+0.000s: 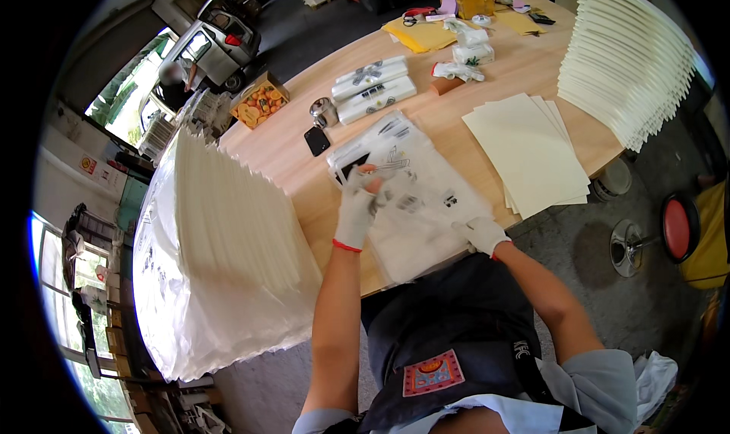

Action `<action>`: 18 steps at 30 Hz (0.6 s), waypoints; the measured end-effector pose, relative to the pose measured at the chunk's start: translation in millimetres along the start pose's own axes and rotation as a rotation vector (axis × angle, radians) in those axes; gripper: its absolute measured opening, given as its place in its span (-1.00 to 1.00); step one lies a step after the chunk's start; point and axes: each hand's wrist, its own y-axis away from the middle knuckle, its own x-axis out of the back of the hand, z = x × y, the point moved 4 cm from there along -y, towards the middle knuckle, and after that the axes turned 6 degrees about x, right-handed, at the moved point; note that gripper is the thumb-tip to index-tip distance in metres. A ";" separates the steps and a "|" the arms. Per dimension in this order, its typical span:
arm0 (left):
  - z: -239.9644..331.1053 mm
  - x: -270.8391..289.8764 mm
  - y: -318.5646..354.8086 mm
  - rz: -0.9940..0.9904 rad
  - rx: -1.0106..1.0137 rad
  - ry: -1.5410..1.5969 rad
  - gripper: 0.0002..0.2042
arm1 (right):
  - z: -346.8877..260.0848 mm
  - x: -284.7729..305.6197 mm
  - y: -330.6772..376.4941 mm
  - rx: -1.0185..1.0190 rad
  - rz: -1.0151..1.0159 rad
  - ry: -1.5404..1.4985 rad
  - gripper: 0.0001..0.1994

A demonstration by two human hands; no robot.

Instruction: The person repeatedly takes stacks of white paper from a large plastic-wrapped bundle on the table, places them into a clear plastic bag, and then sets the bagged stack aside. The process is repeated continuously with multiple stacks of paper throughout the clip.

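Note:
A clear plastic bag (426,213) with black printing lies flat on the wooden table (281,152) in front of me. My left hand (357,206), in a white glove with a red cuff, rests on the bag's upper left part, fingers pinching at its far edge near a stack of similar bags (372,145). My right hand (479,232), also gloved, presses down on the bag's near right edge. Several cream paper sheets (528,149) lie just right of the bag.
A tall fanned stack of white sheets (236,228) stands at my left; another stack (627,54) at the far right. On the table: a black phone (316,139), a metal cup (322,112), white packets (372,88), yellow envelopes (422,34). A red stool (677,228) stands right.

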 end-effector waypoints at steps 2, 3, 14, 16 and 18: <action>-7.3 -28.4 8.2 0.049 -0.008 -0.455 -0.86 | -27.4 4.0 9.2 0.141 0.096 -0.241 -0.55; -11.6 -51.0 17.6 0.020 0.125 -0.490 -0.84 | -40.1 1.7 9.4 0.349 0.314 -0.363 -0.56; -42.4 -182.3 125.3 -0.394 -0.356 -1.145 -0.70 | -82.0 -10.3 16.5 0.537 0.345 0.063 -0.65; -60.0 -140.6 89.6 -0.244 -0.472 -0.859 -0.70 | -45.5 -0.5 32.1 0.341 0.173 0.238 -0.67; -100.3 -85.4 67.0 -0.148 -0.221 -0.874 -0.74 | 14.7 10.9 43.5 0.442 0.420 0.374 -0.71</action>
